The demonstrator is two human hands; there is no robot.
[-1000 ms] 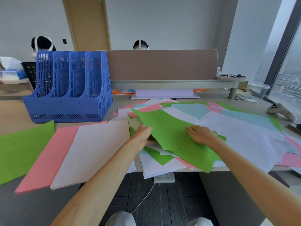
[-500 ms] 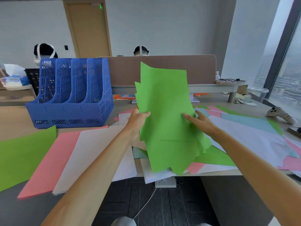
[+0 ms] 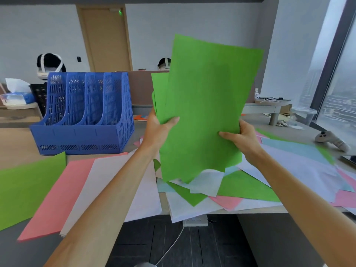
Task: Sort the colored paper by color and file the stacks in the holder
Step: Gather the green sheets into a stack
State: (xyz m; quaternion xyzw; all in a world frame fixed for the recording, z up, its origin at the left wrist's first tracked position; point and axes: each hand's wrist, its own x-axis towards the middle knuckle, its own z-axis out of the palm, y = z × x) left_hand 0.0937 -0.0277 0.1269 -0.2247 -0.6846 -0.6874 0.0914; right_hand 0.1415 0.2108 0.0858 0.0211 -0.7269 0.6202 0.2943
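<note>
I hold a bunch of green sheets (image 3: pixel 204 105) upright above the desk. My left hand (image 3: pixel 159 130) grips its left edge, thumb on the front. My right hand (image 3: pixel 240 138) grips its right edge the same way. The blue mesh file holder (image 3: pixel 84 114) stands at the back left with its slots showing no paper. On the left lie sorted stacks: green (image 3: pixel 28 185), pink (image 3: pixel 63 193) and white (image 3: pixel 107 189). A mixed heap of green, pink, white and light blue paper (image 3: pixel 250 187) covers the desk under and right of my hands.
A brown desk divider (image 3: pixel 140 87) runs behind the holder. A white game controller (image 3: pixel 331 140) lies at the right edge near the window. A tissue box (image 3: pixel 15 97) sits far left. A power strip (image 3: pixel 195 221) hangs under the desk front. Two people sit behind the divider.
Both hands lifted the green sheets off the heap and raised them upright, higher than half a second ago. My right hand moved from a flat touch to a grip on the right edge.
</note>
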